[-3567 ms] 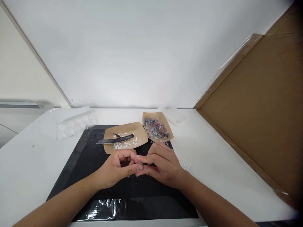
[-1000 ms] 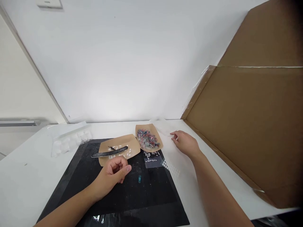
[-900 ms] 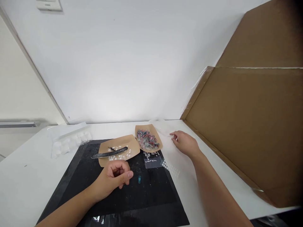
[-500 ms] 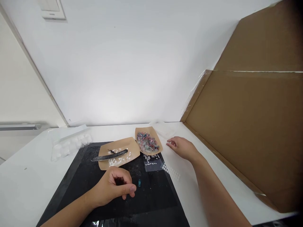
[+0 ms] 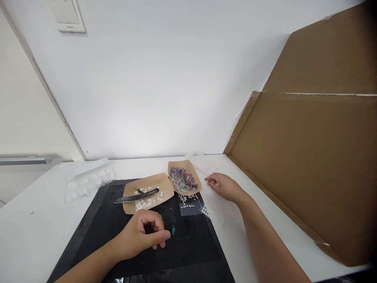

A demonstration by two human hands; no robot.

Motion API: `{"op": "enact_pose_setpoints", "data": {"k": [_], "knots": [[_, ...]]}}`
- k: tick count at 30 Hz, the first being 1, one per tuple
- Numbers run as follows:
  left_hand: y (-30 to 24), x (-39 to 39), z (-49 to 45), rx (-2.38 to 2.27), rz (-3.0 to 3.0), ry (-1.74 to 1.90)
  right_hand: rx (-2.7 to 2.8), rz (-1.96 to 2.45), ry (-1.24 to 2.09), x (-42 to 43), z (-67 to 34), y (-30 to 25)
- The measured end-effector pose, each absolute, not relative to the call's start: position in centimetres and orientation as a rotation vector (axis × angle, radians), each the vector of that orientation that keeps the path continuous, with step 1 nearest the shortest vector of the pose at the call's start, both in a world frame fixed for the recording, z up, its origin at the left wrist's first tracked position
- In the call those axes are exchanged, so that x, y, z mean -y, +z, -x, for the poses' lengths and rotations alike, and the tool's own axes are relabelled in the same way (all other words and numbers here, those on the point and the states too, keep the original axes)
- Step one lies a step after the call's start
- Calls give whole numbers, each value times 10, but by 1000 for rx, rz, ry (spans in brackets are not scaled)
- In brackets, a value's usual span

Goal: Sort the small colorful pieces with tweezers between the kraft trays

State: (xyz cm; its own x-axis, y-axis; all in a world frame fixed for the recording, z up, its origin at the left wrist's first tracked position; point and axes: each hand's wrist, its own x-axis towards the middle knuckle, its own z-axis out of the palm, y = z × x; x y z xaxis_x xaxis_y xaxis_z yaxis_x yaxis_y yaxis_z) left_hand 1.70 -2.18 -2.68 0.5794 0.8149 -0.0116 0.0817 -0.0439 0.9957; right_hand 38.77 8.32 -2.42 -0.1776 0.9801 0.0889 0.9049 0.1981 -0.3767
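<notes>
A small blue-green piece (image 5: 173,230), slim and glossy, lies just right of the left hand's (image 5: 144,236) thumb tip, its long side pointing away from the person; whether the thumb touches it is unclear. A brown paper tray (image 5: 193,169) sits just left of the right hand's (image 5: 226,188) fingertips, apart from them, raised at the edges and slightly turned. Heaped inside are loose, shiny slivers (image 5: 183,179), red, pink, teal and clear.
</notes>
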Motion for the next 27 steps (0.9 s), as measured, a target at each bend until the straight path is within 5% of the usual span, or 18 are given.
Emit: {"op": "enact_pose_setpoints", "data": {"k": [27], "knots": [[-27, 25, -20, -859, -1555, 670, 2296, 1469, 115, -74, -336, -17]]}}
